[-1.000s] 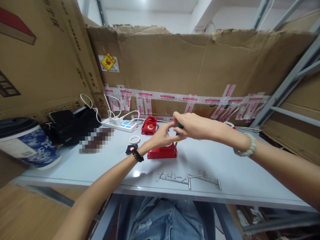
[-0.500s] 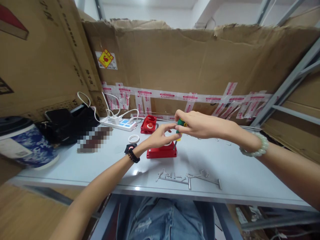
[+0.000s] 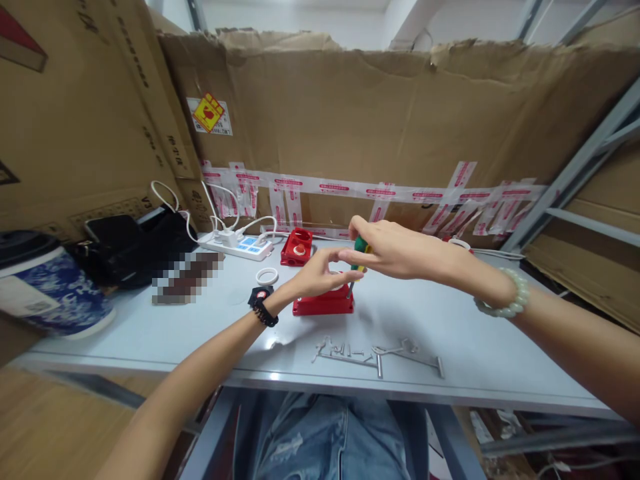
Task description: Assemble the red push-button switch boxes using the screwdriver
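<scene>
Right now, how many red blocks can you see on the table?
2 plainly visible: one block under the left hand, another block behind it near the power strip. A third may be mostly hidden beyond the right wrist.

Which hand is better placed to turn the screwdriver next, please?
Probably the right hand: it grips the green-and-yellow screwdriver, shaft pointing down at the right end of the red box-like part. The left hand reaches over that part, fingertips near the screwdriver, seemingly better placed for steadying.
</scene>
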`<state>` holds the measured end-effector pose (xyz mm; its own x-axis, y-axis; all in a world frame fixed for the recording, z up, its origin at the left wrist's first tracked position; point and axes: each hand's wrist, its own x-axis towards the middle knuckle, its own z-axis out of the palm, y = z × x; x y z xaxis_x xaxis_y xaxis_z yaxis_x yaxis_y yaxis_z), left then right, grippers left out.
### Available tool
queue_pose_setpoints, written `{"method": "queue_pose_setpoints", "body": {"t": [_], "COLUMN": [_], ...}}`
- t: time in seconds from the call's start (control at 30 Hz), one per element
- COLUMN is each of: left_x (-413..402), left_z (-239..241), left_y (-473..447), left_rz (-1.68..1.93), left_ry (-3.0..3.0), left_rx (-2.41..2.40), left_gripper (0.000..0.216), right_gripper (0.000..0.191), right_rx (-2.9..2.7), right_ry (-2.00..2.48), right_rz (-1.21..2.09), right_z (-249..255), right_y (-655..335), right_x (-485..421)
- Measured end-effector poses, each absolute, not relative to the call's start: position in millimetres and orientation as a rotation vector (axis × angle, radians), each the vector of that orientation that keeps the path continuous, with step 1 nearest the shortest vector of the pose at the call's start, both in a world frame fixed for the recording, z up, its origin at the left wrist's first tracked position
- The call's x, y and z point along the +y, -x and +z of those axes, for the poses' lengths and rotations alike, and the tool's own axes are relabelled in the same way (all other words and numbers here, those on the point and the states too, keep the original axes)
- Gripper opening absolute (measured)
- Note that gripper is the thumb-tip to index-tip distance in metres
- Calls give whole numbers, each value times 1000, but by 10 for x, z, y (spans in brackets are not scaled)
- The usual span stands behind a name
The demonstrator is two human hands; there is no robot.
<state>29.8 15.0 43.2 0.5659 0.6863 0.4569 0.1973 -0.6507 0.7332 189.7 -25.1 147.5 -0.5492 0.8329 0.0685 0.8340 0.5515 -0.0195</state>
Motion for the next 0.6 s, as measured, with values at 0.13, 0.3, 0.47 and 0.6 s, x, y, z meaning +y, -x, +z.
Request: {"method": "queue_pose_setpoints", "body": {"t": [0.13,0.3,0.47,0.6], "left_x": [173,155,173,199], "left_z": [441,444,424,395], "left_y": [-331,-308,-335,-313], "left_rz": [1127,1005,1182,1085], "left_ry": [-2198,-2151,-2142,-2152], "left_rx": [757,668,835,740], "left_gripper": [31,27,34,31], "right_gripper": [25,25,21,20], "right_rx": [-2666,-2689,-2580,-2578], "right_ry": [1478,1359,1465,1384], "right_rz": [1,134,157,223], "right_z": [1461,1488,1445,1419], "right_y": [-1900,-1902,-1865,-1860], "right_x": [-232,-249,-230,-216]}}
